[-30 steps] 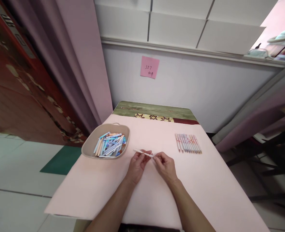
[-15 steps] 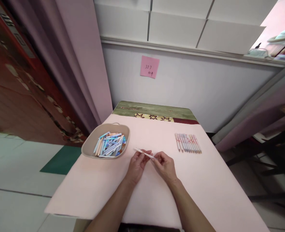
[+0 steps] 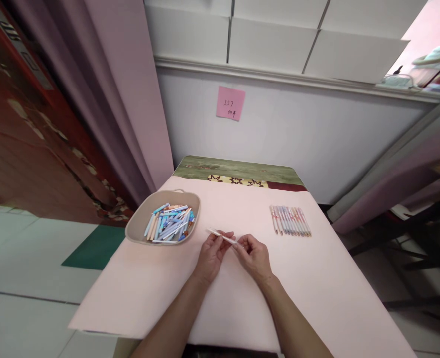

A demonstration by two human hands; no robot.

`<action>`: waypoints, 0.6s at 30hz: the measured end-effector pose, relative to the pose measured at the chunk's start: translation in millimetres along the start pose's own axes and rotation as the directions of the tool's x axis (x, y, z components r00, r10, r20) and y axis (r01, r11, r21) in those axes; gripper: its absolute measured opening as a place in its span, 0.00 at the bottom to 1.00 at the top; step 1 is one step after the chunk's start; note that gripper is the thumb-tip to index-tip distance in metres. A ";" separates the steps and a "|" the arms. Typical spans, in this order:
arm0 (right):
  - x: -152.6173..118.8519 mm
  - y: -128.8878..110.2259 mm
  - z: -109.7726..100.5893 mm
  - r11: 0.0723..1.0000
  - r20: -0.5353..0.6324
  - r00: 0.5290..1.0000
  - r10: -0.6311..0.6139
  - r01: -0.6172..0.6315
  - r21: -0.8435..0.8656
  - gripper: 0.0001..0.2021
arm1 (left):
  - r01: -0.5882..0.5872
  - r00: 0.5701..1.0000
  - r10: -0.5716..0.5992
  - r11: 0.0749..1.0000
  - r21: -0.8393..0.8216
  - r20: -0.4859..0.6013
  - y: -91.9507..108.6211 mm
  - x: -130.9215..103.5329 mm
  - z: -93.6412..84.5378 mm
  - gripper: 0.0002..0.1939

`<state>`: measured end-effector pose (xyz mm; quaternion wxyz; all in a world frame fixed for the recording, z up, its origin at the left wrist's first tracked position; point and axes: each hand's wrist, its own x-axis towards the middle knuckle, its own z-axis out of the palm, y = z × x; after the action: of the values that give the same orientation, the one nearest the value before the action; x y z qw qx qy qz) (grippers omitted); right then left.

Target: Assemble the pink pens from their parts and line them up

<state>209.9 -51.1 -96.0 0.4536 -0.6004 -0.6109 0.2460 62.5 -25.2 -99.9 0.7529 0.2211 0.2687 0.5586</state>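
A slim whitish pen (image 3: 228,239) is held above the table, slanting down from left to right. My left hand (image 3: 211,252) is closed round its middle, and its left end sticks out past the fingers. The fingertips of my right hand (image 3: 255,254) pinch its right end. To the left stands a beige basket (image 3: 137,227) holding several blue, white, purple and peach pen parts (image 3: 172,223). On the right, several assembled-looking pens (image 3: 290,221) lie side by side in a row.
The table (image 3: 238,308) has a pale pink cover, with a green patterned strip (image 3: 201,166) bare at its far edge. Behind it is a white wall bearing a pink note (image 3: 230,103). Purple curtains hang on both sides, and dark furniture legs stand at the right.
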 end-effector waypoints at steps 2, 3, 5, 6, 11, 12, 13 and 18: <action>-0.3 -0.3 0.1 1.000 0.008 1.000 -0.011 0.011 -0.007 0.11 | -0.001 1.000 0.001 1.000 0.004 -0.002 0.3 0.0 0.3 0.09; -0.2 -1.2 0.0 1.000 0.006 1.000 -0.028 0.028 -0.012 0.11 | -0.002 1.000 0.002 1.000 0.009 -0.005 0.4 0.1 0.2 0.09; 0.6 -4.0 -0.6 0.997 -0.003 0.997 -0.077 0.077 -0.030 0.11 | -0.007 1.000 0.007 1.000 0.018 -0.020 0.5 0.8 -0.3 0.10; 1.2 -5.7 -0.9 0.994 -0.006 0.995 -0.103 0.103 -0.044 0.11 | -0.010 1.000 0.011 1.000 0.023 -0.028 0.6 1.3 -0.7 0.10; 1.7 -10.5 1.0 0.971 -0.003 0.986 -0.169 0.165 -0.171 0.06 | -0.024 0.998 0.027 0.998 0.063 -0.048 0.7 4.0 -0.7 0.10; 1.5 -10.4 1.3 0.968 -0.008 0.985 -0.170 0.165 -0.190 0.06 | -0.029 0.998 0.033 0.997 0.075 -0.047 0.9 4.2 0.0 0.10; 1.7 -9.9 1.0 0.966 -0.016 0.986 -0.168 0.161 -0.204 0.06 | -0.036 0.998 0.040 0.995 0.088 -0.049 1.1 4.3 0.8 0.10; 17.7 -0.2 -22.9 0.939 -0.221 0.975 0.022 -0.096 -0.330 0.10 | -0.024 0.995 0.038 0.988 0.152 -0.089 3.8 3.1 4.9 0.16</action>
<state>231.6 -39.7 -80.5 0.3992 -0.7106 -0.5732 0.0849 63.6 -21.3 -94.3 0.7122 0.2555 0.3408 0.5580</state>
